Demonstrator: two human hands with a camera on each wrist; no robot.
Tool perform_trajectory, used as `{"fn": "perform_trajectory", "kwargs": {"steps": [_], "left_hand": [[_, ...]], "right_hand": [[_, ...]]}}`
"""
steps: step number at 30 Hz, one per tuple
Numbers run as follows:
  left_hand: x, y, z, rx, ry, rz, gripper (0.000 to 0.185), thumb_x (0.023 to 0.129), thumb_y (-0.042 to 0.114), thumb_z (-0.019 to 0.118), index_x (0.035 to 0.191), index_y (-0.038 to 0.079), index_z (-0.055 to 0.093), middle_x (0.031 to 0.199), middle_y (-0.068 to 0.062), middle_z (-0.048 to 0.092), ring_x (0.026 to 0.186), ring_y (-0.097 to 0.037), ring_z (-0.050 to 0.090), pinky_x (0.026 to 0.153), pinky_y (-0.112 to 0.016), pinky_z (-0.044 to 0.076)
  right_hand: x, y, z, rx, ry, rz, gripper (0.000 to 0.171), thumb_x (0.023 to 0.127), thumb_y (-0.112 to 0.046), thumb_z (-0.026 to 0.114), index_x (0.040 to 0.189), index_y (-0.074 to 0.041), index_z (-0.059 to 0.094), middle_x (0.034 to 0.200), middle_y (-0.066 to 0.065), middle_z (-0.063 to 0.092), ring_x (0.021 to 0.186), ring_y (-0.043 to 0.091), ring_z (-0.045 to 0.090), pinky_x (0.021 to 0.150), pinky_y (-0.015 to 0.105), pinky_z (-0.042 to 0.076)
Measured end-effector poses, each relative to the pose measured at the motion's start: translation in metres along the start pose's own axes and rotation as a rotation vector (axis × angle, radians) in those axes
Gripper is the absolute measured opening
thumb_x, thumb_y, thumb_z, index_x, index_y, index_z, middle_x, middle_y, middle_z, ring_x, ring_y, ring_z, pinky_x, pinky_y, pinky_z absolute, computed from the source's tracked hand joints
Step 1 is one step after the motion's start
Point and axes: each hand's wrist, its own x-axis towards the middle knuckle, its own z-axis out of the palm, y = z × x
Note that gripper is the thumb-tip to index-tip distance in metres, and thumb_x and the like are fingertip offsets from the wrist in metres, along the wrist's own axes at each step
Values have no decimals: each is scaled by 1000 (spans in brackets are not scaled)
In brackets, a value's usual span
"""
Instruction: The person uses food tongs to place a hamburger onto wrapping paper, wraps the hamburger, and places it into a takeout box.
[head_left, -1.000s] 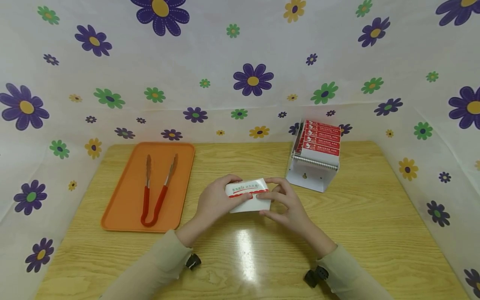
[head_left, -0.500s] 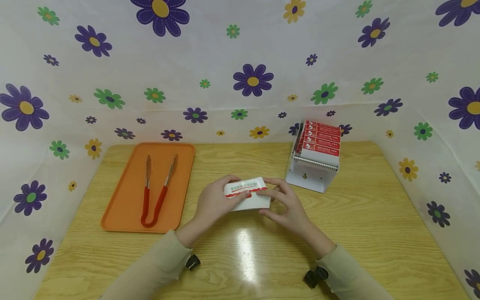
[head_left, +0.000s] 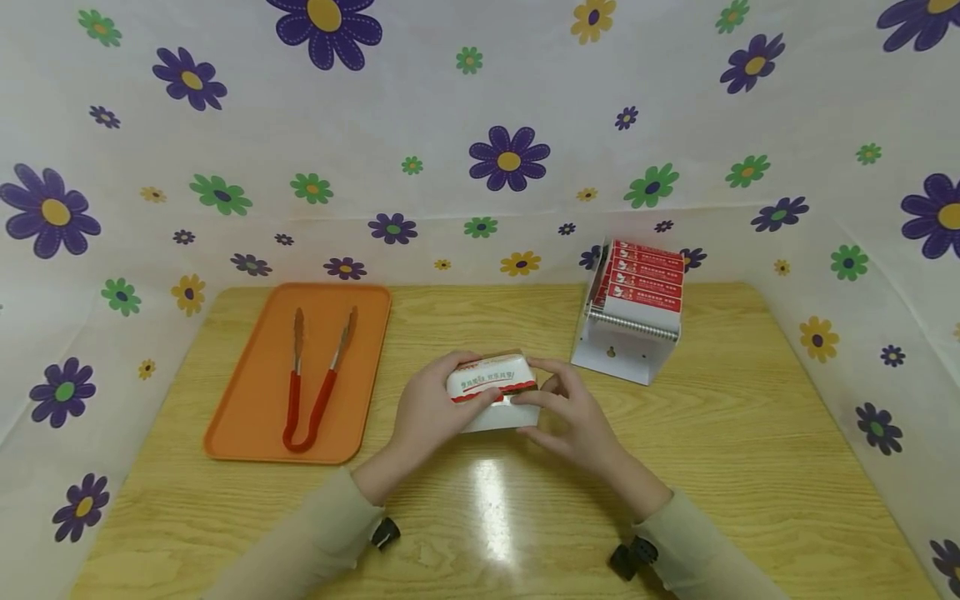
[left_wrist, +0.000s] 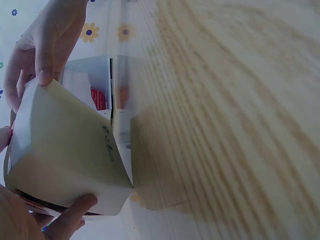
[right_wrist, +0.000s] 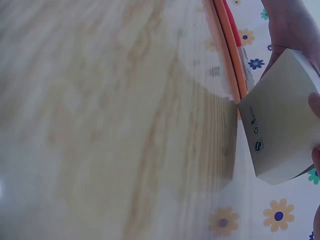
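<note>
A small white paper bag (head_left: 491, 392) with a red band and red print stands on the wooden table (head_left: 735, 433) at its middle. My left hand (head_left: 427, 408) grips its left end and my right hand (head_left: 573, 412) pinches its right end. The mouth of the bag is pulled apart at the top. In the left wrist view the bag (left_wrist: 70, 155) shows its plain cream side, with a right-hand finger (left_wrist: 45, 55) on its upper corner. In the right wrist view the bag (right_wrist: 277, 130) stands with one lower corner on the table.
An orange tray (head_left: 247, 400) at the left holds red-handled metal tongs (head_left: 315, 383). A white metal holder (head_left: 626, 354) at the back right carries a stack of red-and-white bags (head_left: 641, 279). Flowered sheeting walls the table on three sides.
The bag has been tipped upright and its mouth has spread wider between both hands. The hands have stayed at the same spot.
</note>
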Motion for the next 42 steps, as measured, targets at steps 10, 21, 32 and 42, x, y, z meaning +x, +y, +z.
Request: {"fn": "perform_trajectory", "kwargs": {"steps": [10, 21, 32, 42], "left_hand": [[-1, -1, 5, 25, 41, 24, 56, 80, 46, 91, 129, 24, 75, 129, 1, 77, 105, -20, 73, 78, -33, 55], [-2, 4, 3, 29, 26, 20, 58, 78, 46, 92, 128, 23, 74, 133, -2, 75, 114, -23, 72, 86, -41, 58], [3, 7, -1, 29, -59, -4, 60, 80, 44, 92, 131, 22, 72, 139, 0, 72, 114, -22, 69, 89, -40, 56], [3, 7, 0, 11, -59, -23, 61, 81, 44, 92, 134, 21, 71, 138, -1, 72, 113, -22, 69, 88, -38, 55]], "right_hand": [[0, 1, 2, -7, 26, -38, 26, 94, -28, 83, 113, -12, 78, 140, 27, 56, 87, 20, 59, 73, 26, 53], [0, -1, 1, -27, 39, -46, 28, 97, -35, 79, 112, -11, 78, 138, 28, 57, 86, 19, 58, 71, 26, 51], [-1, -2, 4, -44, 67, -51, 35, 100, -43, 70, 111, -10, 80, 134, 28, 57, 84, 19, 57, 71, 24, 50], [1, -3, 5, -36, 73, -41, 37, 100, -42, 69, 112, -9, 81, 134, 28, 58, 85, 21, 59, 72, 25, 51]]}}
